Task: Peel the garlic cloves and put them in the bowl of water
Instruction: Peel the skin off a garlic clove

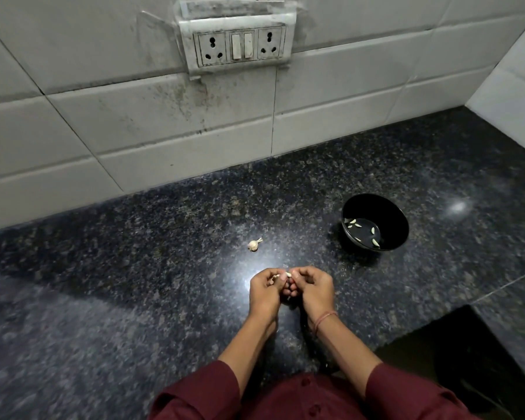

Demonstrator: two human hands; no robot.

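Small garlic clove [288,274] pinched between curled fingers of left hand [265,288] and right hand [313,287], nearer than and left of black bowl [398,233], peeled cloves [354,223] in its water, garlic bulb [253,244] left of bowl.

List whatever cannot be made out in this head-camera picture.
- Head view: the small pale garlic clove, pinched between the left hand and right hand, is mostly covered by them; how much skin remains is unclear.
- Head view: the pale cloves in the round black bowl are too small to count.
- Head view: the dark block at lower right is unlit and cut by the frame edge.
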